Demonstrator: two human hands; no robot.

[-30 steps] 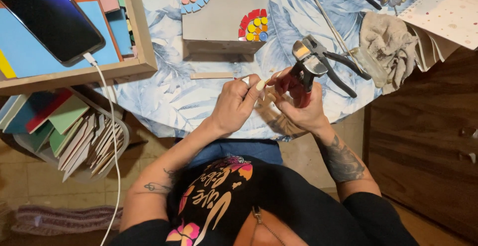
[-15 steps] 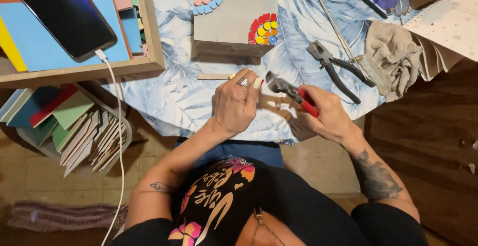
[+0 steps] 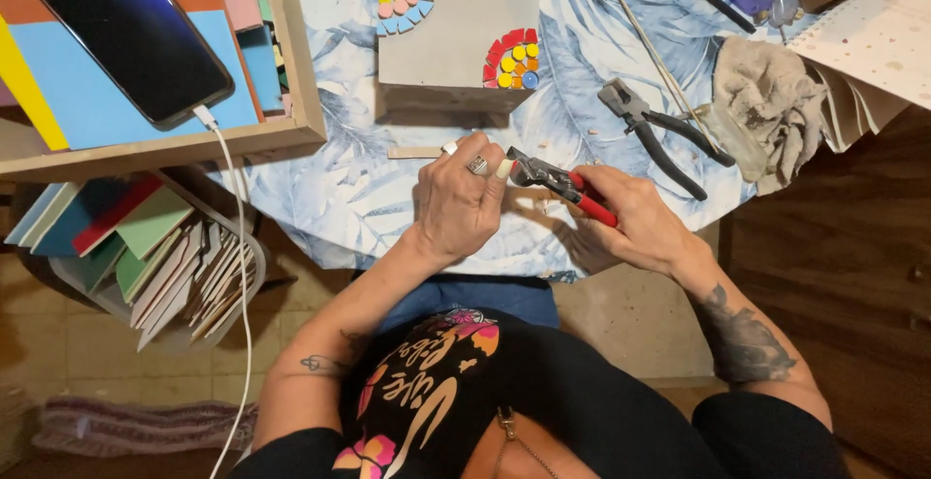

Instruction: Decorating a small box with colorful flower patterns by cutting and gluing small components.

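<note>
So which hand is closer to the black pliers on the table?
Right. The right hand, holding red-handled nippers, lies just below-left of the black pliers. The left hand is farther left, beyond the nippers.

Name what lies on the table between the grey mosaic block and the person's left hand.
In the head view, a thin pale wooden stick lies between the grey mosaic block and the left hand.

red-handled nippers (image 3: 567, 186). black-handled pliers (image 3: 659, 135). grey block (image 3: 456, 43) with red, yellow, blue, pink and light-blue round tiles at two corners. white counter (image 3: 339, 198) cloth with blue leaf pattern. black phone (image 3: 116, 33). beige rag (image 3: 771, 101).
</note>
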